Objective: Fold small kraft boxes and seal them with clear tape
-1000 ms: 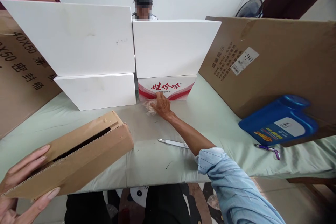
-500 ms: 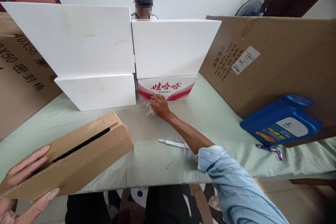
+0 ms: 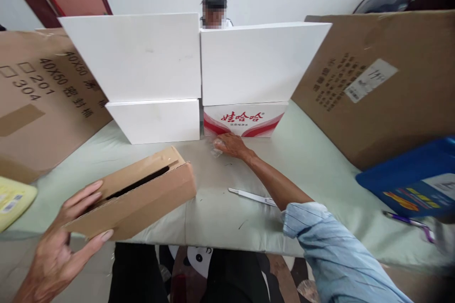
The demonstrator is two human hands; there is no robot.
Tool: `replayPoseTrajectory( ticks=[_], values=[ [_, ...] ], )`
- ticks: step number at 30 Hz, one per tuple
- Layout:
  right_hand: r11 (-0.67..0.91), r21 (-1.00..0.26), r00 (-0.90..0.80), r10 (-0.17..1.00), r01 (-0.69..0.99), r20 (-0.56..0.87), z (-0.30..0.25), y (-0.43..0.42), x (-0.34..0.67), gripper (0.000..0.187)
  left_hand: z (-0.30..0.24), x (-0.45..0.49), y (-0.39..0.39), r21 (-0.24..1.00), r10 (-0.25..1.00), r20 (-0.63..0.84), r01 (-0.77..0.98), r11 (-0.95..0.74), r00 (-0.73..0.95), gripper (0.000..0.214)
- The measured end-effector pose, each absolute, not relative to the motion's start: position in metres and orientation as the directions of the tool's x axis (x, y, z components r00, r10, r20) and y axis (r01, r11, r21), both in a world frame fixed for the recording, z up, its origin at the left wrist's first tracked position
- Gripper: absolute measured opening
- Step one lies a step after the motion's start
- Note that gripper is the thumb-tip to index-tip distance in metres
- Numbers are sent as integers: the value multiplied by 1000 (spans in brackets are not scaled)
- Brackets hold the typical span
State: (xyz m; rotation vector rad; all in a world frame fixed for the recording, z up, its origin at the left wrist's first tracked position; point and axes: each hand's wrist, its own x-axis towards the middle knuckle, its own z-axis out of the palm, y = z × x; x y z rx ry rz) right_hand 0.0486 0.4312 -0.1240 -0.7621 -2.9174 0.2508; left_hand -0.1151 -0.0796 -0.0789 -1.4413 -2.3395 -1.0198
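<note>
My left hand (image 3: 67, 241) grips the near end of a long brown cardboard box (image 3: 142, 191) that lies on the pale green table (image 3: 313, 161), thumb under it and fingers over its top. My right hand (image 3: 231, 144) is stretched far forward, closed over a crumpled bit of clear plastic wrap (image 3: 215, 148) on the table, just in front of a red-and-white printed carton (image 3: 243, 120). A thin white-handled knife (image 3: 250, 196) lies on the table beside my right forearm.
White boxes (image 3: 142, 57) are stacked at the back, with another person (image 3: 215, 2) sitting behind them. Large cardboard sheets (image 3: 384, 80) stand at both sides. A blue jug (image 3: 415, 175) and a purple razor (image 3: 408, 221) lie at the right, a yellow item (image 3: 12, 199) at the left.
The view has swung left and down. My right hand has closed on the plastic wrap by the printed carton. My left hand keeps its hold on the cardboard box.
</note>
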Motion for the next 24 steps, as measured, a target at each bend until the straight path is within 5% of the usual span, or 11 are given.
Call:
replayPoseTrajectory(
  ticks=[7,10,12,17,20,24],
  values=[
    [843,-182,-854,520,505,37,-112,420,47,60,-67,-109,-73,452,710,538,866,213,-456,65],
    [834,-188,-821,548,519,160,-100,408,52,62,-65,-108,-72,466,708,537,861,204,-458,64],
    [850,-300,-805,514,432,297,-88,392,56,55,-64,-109,-72,459,713,546,869,186,-440,63],
    [725,-659,-821,244,-199,516,-44,314,71,50,-63,-110,-73,445,722,555,881,162,-413,67],
    [705,-562,-784,15,-431,620,-20,265,80,43,-59,-112,-82,477,742,519,864,162,-425,77],
    [806,-345,-717,-136,-482,684,-10,232,91,18,-41,-120,-100,668,821,351,734,117,-450,79]
  ],
)
